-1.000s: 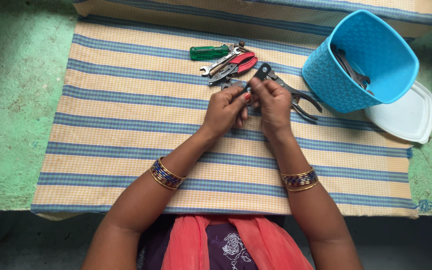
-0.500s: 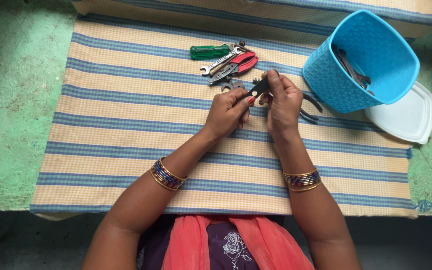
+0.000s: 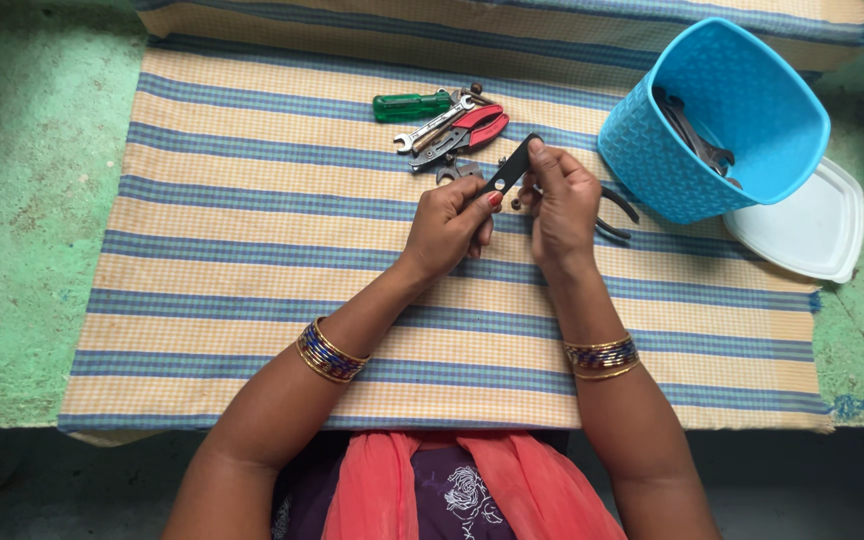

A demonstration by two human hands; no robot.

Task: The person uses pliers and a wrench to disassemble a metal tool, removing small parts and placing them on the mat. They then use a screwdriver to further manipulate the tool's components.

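Striped cloth spread over a green floor, both your hands raised above it.
Your left hand and right hand pinch a slim black tool between fingertips, tilted, just above the cloth. Red pliers, a spanner and a green screwdriver lie near; a blue basket stands right.

single head view, looking steeply down, fairly near

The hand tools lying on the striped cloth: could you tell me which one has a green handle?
The screwdriver, leftmost in the pile. The pliers beside it have red handles, and the spanner is bare metal.
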